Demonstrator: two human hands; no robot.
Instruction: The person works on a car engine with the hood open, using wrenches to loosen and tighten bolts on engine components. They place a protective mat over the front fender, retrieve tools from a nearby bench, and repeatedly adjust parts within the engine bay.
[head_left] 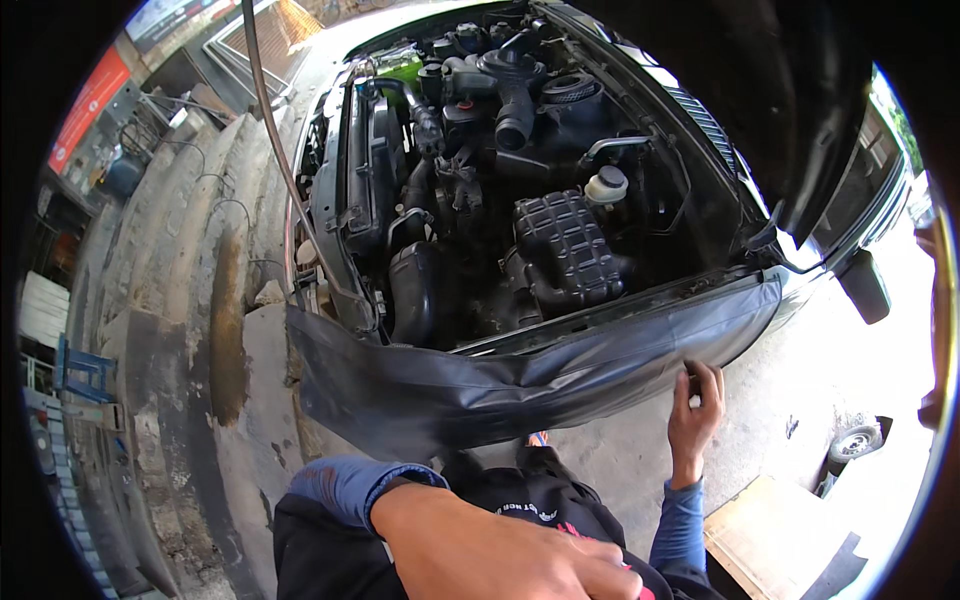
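A black fender cover (500, 395) drapes over the near side of the engine bay of a vehicle with its hood raised. My right hand (697, 415) is up by the cover's lower right edge. Its fingers are loosely bent, with a gap between them and the thumb, and I see nothing held. Whether it touches the cover I cannot tell. My left hand (510, 545) crosses low in front of my body, back upward, fingers curled. The lower frame edge cuts it off, hiding anything within it. Beyond the cover sits a ribbed black engine housing (568, 250).
A white reservoir with a dark cap (606, 186) stands behind the ribbed housing. A green-topped battery (400, 65) is at the far left. Worn concrete steps (180, 300) rise on the left. A flat tan board (775, 530) and a small wheel (855, 442) lie to the right.
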